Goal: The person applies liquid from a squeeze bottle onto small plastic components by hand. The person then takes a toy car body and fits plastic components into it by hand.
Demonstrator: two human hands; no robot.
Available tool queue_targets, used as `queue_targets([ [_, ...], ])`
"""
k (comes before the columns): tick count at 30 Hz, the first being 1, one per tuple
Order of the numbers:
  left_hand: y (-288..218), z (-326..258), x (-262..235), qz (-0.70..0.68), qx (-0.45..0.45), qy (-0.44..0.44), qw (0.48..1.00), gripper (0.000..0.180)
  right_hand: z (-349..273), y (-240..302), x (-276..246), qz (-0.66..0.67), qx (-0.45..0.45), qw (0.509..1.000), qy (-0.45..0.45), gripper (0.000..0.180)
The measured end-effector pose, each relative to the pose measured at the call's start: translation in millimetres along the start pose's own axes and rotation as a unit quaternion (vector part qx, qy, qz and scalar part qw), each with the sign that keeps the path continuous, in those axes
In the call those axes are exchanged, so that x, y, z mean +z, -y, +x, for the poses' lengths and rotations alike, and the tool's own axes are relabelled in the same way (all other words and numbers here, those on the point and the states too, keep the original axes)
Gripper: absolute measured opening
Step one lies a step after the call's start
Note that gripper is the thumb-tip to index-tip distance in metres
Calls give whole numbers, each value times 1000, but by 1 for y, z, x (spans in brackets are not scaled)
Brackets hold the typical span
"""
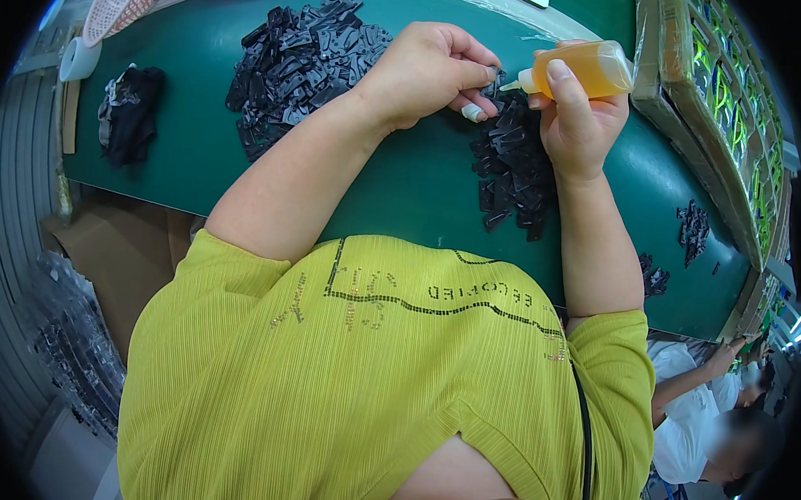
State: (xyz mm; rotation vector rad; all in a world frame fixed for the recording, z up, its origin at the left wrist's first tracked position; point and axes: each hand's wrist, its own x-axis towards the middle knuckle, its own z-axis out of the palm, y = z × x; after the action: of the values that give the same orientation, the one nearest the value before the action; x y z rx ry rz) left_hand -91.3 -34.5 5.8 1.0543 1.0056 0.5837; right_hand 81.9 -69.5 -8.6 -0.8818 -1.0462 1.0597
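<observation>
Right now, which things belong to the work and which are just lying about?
Apparently in use:
amber squeeze bottle, in right fingers
small black part, in left fingers
piled black parts

Apparently lying about:
bundled dark cloth
white roll
pink perforated basket

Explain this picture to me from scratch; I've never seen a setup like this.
There is no machine here: a person works with two bare hands. The single picture comes from a wide fisheye camera worn on the person's head, looking down, so straight edges bend and the picture's left is the person's left.

On the green table lie a big heap of black pieces, a smaller heap near the hands, two little clusters at right, and a dark cloth bundle at far left.

The left hand pinches a small black piece. The right hand holds a bottle of amber liquid, its nozzle pointing at that piece.
</observation>
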Motion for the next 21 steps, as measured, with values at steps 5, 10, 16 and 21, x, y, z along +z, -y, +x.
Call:
queue_targets([
  [5, -1, 2, -1, 6, 3, -1, 1000, 24, 3, -2, 2, -13, -6, 1000, 5, 21],
  [10, 2, 5, -6, -14, 6, 2, 1000, 24, 8, 1, 3, -7, -23, 999, -31, 19],
  [16, -5, -1, -11, -80, -7, -9, 997, 23, 15, 2, -14, 148, -3, 986, -83, 17],
  [21, -44, 26, -63, 134, 141, -207, 959, 24, 11, 4, -11, 113, 28, 987, -111, 19],
])
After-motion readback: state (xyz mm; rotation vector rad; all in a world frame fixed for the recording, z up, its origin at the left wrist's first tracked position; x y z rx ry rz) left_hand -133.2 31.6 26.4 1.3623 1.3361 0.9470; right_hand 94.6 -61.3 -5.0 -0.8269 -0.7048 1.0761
